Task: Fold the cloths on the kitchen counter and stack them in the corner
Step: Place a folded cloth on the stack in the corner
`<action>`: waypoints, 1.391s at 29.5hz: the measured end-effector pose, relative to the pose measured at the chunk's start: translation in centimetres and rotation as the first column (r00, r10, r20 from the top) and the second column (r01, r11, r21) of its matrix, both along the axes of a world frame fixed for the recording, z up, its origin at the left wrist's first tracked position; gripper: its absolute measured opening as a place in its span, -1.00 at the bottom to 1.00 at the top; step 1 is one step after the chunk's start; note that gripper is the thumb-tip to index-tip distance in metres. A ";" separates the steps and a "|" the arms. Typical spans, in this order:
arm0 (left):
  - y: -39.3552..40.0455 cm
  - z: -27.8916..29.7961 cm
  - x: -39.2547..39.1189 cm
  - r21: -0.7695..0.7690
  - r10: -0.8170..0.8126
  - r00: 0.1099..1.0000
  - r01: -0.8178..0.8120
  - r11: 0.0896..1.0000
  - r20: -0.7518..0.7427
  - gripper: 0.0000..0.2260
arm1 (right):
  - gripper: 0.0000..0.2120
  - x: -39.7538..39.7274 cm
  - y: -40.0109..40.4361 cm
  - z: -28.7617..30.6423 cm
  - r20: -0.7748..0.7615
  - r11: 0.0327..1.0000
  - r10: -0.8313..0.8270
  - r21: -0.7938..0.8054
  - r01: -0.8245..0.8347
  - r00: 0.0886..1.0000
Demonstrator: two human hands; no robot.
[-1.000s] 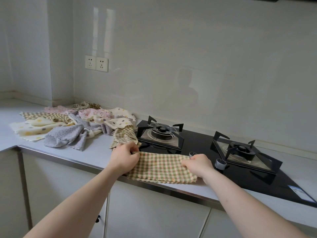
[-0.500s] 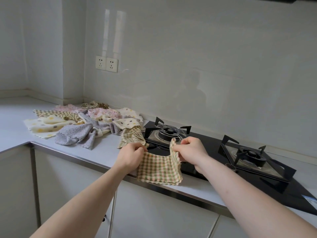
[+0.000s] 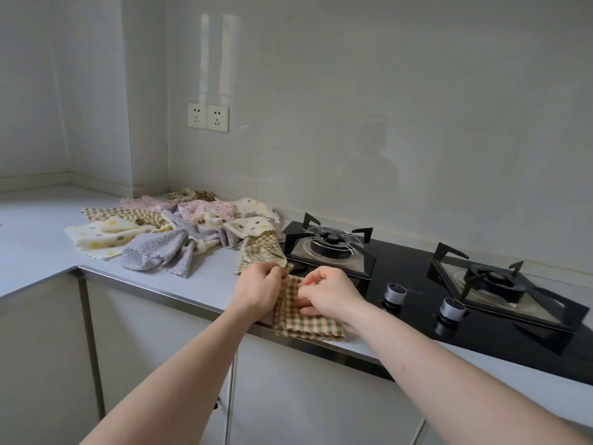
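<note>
Counted two hands [image 3: 256, 292] [image 3: 327, 295], two burners [image 3: 329, 247] [image 3: 494, 282], two knobs [image 3: 395, 292] [image 3: 452, 309], two wall sockets [image 3: 208, 117] upper left, and one heap of cloths [image 3: 167, 229] at left, number unclear.

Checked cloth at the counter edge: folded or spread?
Folded. The checked cloth lies doubled into a compact rectangle at the counter edge, left hand and right hand pinching its far edges together.

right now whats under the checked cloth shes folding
The checked cloth lies on the pale counter at its front edge, by the black hob. Both hands pinch its folded layers. Anything beneath it is covered.
</note>
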State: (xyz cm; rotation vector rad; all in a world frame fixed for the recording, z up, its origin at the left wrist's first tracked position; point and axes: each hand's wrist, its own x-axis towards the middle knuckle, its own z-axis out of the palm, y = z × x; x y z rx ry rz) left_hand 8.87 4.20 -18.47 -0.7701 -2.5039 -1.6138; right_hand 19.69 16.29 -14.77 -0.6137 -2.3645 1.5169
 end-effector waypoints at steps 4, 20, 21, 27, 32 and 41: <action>-0.1 -0.1 0.0 -0.008 -0.022 1.000 0.022 1.000 0.000 -0.72 | -0.89 1.1 1.6 -0.1 -0.102 0.987 -0.073 0.133 0.087 0.992; -0.3 -0.4 -0.3 0.089 -0.115 0.993 0.118 0.989 -0.030 -0.82 | -0.48 0.2 4.9 0.1 0.128 0.991 -0.082 0.116 0.068 0.988; -0.3 -0.4 -0.3 0.091 -0.118 0.993 0.120 0.989 -0.031 -0.83 | -0.65 0.2 5.1 0.3 0.135 0.992 -0.077 0.108 0.063 0.988; 0.1 -0.4 0.1 -0.013 -0.058 0.997 0.057 0.998 -0.050 -0.84 | -0.82 0.8 6.1 0.7 0.194 0.993 -0.019 0.114 -0.004 0.981; 0.3 -0.5 -0.3 -0.077 -0.015 0.994 0.007 0.997 -0.107 -0.87 | -0.87 0.8 6.5 -0.2 0.034 0.982 -0.026 0.189 0.019 0.999; -0.3 -0.6 0.5 0.092 -0.001 0.978 0.020 0.996 -0.208 -0.91 | -0.66 0.9 5.2 -1.3 -0.243 0.858 -0.005 0.497 0.129 0.970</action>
